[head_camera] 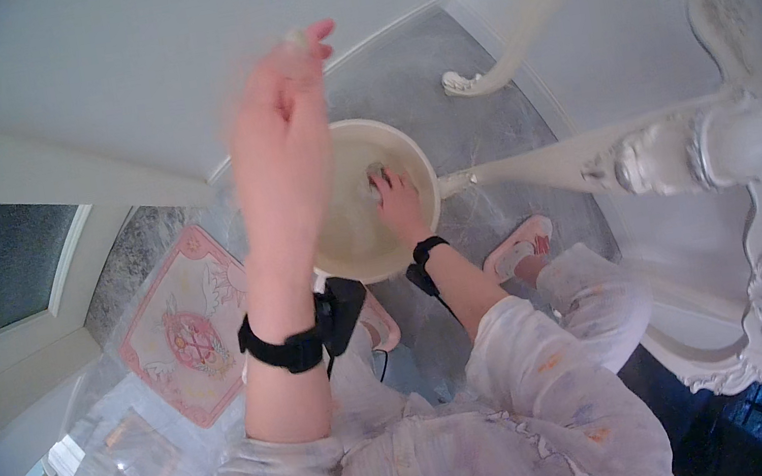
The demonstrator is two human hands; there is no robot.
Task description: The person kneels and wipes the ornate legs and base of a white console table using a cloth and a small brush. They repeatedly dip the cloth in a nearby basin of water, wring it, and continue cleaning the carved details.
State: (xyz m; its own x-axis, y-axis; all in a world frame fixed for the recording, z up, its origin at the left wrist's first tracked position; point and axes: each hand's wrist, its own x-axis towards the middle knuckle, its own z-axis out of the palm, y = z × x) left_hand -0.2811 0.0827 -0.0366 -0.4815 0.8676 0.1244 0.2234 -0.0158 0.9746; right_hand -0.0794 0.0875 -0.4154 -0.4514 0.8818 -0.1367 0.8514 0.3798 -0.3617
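A round cream-coloured basin (423, 149) stands on the floor before me, with cloudy water (356, 223) inside. My right hand (399, 201) reaches down into it, fingers curled over a small greyish thing (376, 168) that is too small to name. Raised high in front of the wall, left of the basin and much closer to the camera, is my left hand (280, 97). Motion blurs it. Something pale (298, 42) shows at its fingertips, and I cannot tell what it is or whether it is gripped. My left forearm hides the basin's left side.
A carved white furniture leg (528, 173) comes close to the basin's right rim. Another curved leg (497, 74) stands behind. A pink patterned mat (179, 330) lies at left, near a white-framed door (3, 260). My slippered foot (521, 249) is right of the basin. Black straps circle both wrists.
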